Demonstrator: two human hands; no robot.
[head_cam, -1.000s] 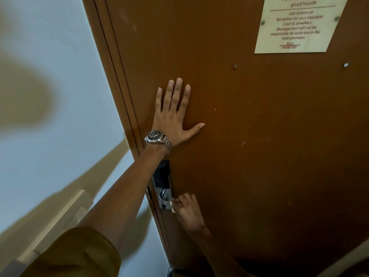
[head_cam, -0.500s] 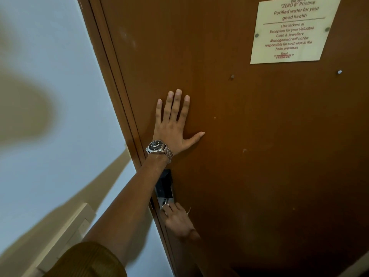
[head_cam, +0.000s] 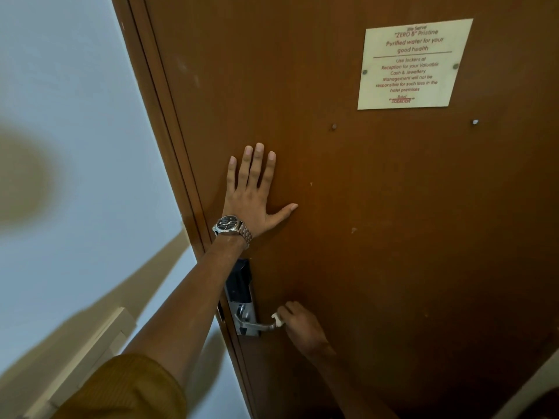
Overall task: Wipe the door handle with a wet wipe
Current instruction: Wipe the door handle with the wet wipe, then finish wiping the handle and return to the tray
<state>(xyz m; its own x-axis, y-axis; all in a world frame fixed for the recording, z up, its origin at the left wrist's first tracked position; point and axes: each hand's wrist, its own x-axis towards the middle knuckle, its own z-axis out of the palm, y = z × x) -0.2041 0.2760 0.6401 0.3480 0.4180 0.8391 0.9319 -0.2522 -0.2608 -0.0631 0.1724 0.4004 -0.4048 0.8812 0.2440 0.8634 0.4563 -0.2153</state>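
A silver lever door handle point(head_cam: 257, 325) juts rightward from a metal lock plate point(head_cam: 242, 297) with a black upper panel, low on the brown door point(head_cam: 378, 207). My right hand point(head_cam: 302, 328) is closed around a small white wet wipe point(head_cam: 277, 319), pressed against the free end of the lever. My left hand point(head_cam: 254, 198), with a metal watch on the wrist, lies flat on the door above the lock, fingers spread and empty.
A cream notice plaque point(head_cam: 413, 65) with red lettering is screwed to the door at the upper right. The door frame point(head_cam: 169, 146) runs along the left edge, with a pale wall point(head_cam: 69, 116) beyond it. A white switch box point(head_cam: 99, 337) sits low on that wall.
My right hand with the wipe slid from the lock plate at the handle's base out to the lever's free end. The view tilted upward; my left hand stayed flat on the door.
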